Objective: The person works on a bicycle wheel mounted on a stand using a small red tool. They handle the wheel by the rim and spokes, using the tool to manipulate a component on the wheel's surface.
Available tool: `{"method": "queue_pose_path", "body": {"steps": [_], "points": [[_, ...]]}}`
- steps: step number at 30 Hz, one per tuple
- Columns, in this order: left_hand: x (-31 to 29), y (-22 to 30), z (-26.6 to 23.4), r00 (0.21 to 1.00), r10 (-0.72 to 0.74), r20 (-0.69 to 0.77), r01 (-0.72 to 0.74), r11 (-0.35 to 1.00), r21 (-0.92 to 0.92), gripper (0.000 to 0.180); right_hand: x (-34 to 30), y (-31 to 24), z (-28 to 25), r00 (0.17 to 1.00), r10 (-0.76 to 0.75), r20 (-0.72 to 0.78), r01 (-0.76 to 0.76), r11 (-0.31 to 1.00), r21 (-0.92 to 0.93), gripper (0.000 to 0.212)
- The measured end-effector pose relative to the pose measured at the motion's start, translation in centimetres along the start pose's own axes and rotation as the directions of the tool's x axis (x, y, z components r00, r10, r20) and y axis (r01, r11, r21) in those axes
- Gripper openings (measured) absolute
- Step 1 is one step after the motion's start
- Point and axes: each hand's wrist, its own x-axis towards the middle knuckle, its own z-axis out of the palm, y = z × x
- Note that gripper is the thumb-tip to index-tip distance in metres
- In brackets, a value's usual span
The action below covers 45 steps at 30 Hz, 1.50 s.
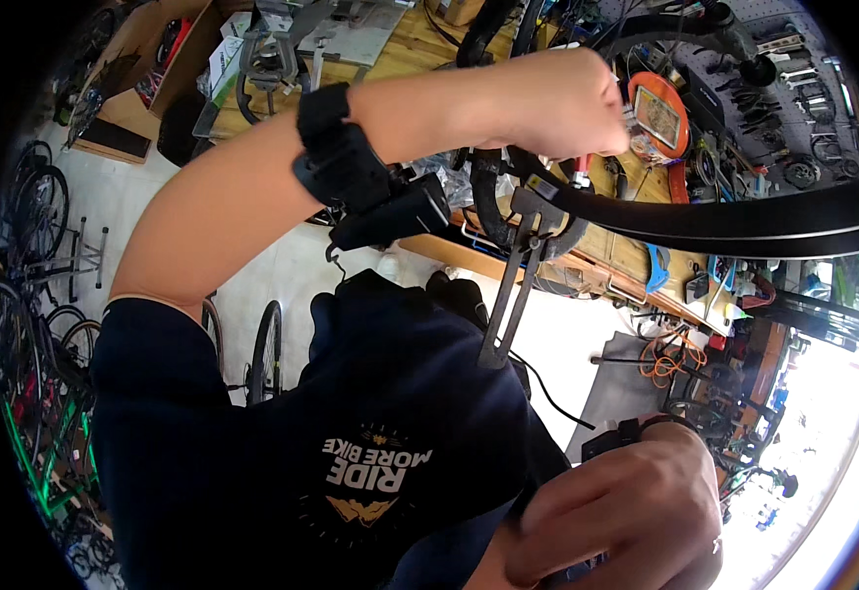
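My left arm reaches across the top of the view, a black strap with a dark box-like device on its wrist. My left hand is closed in a fist above a black bicycle rim that sweeps in from the right. Just below the fist a small red and silver piece shows; whether the fingers hold it is hidden. Beside the rim stands a black wheel stand with a grey slotted arm. My right hand is low at the right near my body, blurred, its fingers hard to make out.
A wooden workbench holds tools, an orange round dish and a blue tool. Hand tools hang on a pegboard. Bicycles line the left side; an orange cable lies coiled at the right.
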Motion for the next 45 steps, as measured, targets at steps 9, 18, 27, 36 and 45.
{"method": "queue_pose_path", "body": {"steps": [9,18,27,36,45], "points": [[-1.3,-0.3,-2.9,0.878,0.226,0.421,0.064,0.818,-0.572,0.044,-1.8,1.6,0.1,0.989,-0.134,0.063,0.113,0.957,0.267,0.022],[-0.2,-1.4,-1.9,0.895,0.293,0.336,-0.095,0.862,-0.499,0.035,-1.9,1.6,0.5,0.980,-0.200,0.019,0.200,0.980,0.005,0.023],[-0.5,-2.8,-0.7,0.998,0.005,-0.070,0.006,0.988,0.153,0.054,0.3,2.2,1.6,0.995,-0.013,0.101,0.016,0.999,-0.030,0.022],[1.4,-4.4,0.3,0.972,0.179,-0.153,-0.040,0.765,0.643,0.065,-0.9,2.0,1.5,0.982,-0.191,-0.002,0.189,0.972,-0.138,0.026],[1.6,-2.8,-0.6,1.000,-0.013,-0.017,0.019,0.930,0.366,0.036,-6.1,0.8,-4.5,0.963,0.095,-0.254,-0.119,0.989,-0.082,0.015]]}}
